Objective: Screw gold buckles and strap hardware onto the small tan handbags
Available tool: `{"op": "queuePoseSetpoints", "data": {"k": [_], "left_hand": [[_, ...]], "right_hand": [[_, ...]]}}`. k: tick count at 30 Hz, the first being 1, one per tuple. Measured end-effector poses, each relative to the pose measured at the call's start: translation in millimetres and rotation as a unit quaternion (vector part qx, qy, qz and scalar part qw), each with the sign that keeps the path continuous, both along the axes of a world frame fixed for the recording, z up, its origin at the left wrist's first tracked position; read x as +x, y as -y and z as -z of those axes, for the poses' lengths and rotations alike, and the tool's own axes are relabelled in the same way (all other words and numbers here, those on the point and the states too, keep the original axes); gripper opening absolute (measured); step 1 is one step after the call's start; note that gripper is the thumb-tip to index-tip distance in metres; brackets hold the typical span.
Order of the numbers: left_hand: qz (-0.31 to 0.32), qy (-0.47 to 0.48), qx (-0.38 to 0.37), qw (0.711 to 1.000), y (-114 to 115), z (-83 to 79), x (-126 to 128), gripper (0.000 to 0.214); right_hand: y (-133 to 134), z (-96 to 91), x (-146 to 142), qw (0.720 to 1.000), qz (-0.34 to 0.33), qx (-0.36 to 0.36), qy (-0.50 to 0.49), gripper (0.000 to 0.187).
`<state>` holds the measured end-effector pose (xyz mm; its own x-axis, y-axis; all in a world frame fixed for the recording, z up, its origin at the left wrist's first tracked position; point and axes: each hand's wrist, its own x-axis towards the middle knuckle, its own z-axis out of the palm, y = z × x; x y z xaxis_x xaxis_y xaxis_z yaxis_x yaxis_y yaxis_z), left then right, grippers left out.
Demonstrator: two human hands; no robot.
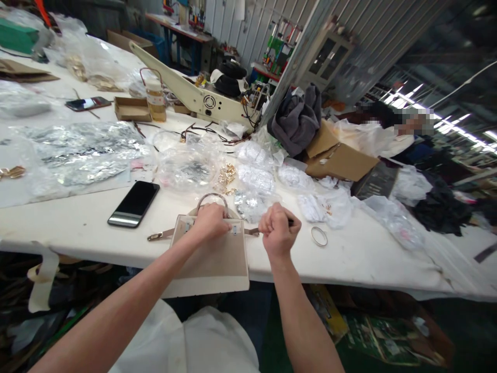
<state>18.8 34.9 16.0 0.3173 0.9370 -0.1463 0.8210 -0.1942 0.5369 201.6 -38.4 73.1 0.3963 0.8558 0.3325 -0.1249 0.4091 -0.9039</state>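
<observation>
A cream handbag (pixel 217 259) lies at the near edge of the table, its pale inner side facing up. My left hand (pixel 212 221) grips its top edge, fingers curled over near the curved brown handle (pixel 212 197). A brown strap with a metal buckle (pixel 155 236) sticks out on the left, and another strap end (pixel 252 232) on the right. Small metal plates (pixel 234 229) show on the inner side beside my left thumb. Just right of the bag, my right hand (pixel 278 229) is closed in a fist around a dark, thin object, mostly hidden by the fingers.
A black phone (pixel 134 203) lies left of the bag, a metal ring (pixel 319 236) to the right. Plastic bags (pixel 190 168) and gold-coloured hardware (pixel 227 176) spread behind. Farther back stand a bottle (pixel 156 101), a cream machine (pixel 209 101) and a cardboard box (pixel 337 155).
</observation>
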Motion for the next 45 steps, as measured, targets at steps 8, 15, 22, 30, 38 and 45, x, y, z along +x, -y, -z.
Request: {"op": "queuePoseSetpoints", "data": {"k": [8,15,22,30,38,45], "left_hand": [[-0.007,0.001,0.003,1.000,1.5,-1.8,0.5,0.020],[-0.005,0.003,0.018,1.000,4.4,-1.7,0.5,0.021],[-0.011,0.009,0.033,0.999,8.3,-0.5,1.1,0.023],[-0.007,0.000,0.017,1.000,9.2,-5.3,0.6,0.024],[-0.005,0.007,-0.007,1.000,5.2,-8.6,0.5,0.029],[-0.022,0.020,0.002,1.000,10.5,-10.8,1.8,0.023]], "right_hand": [[-22.7,32.4,-47.9,0.994,-0.013,-0.022,0.106,0.061],[-21.2,34.7,-49.2,0.994,0.004,-0.028,0.110,0.056],[-31.1,30.7,-42.4,0.992,-0.090,-0.053,0.075,0.054],[-27.7,39.1,-51.7,0.987,-0.005,-0.049,0.156,0.062],[-22.3,48.5,-55.7,0.979,0.021,-0.039,0.199,0.062],[-32.2,23.4,-41.6,0.998,-0.040,-0.048,0.018,0.067]]}}
